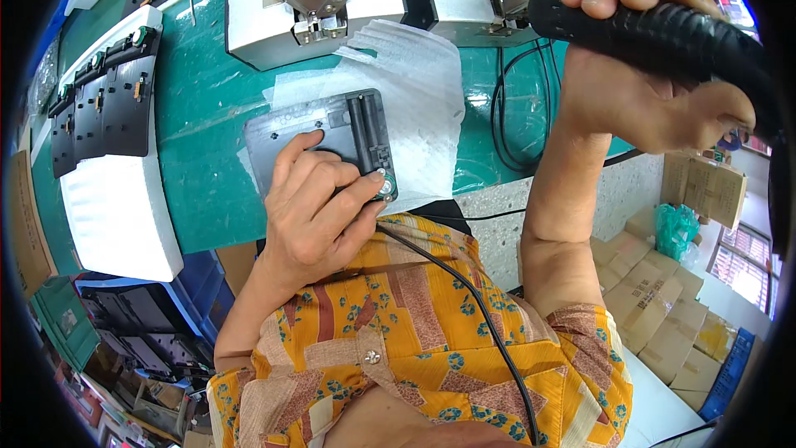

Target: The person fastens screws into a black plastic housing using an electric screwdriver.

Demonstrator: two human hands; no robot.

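Observation:
A dark grey plastic panel [269,129] with a long channel along its right side lies on thin white wrapping sheet [435,91]. My left hand [311,207] is over the panel's near part. Its thumb and forefinger close on a small round green-and-silver part [386,186] at the near right corner, while another fingertip touches the panel's face. My right hand [634,75] is raised at the upper right, its fingers wrapped round a thick black ribbed tool [655,37]. The tool's far right end runs into the dark picture rim.
Two white housings with metal latches [315,0] stand at the table's far side. Beside them lies a looped black cable [499,116]. At left, similar dark panels [104,116] lean on white foam [116,216]. Cardboard boxes [647,299] are stacked at right. A black cord [473,290] crosses my shirt.

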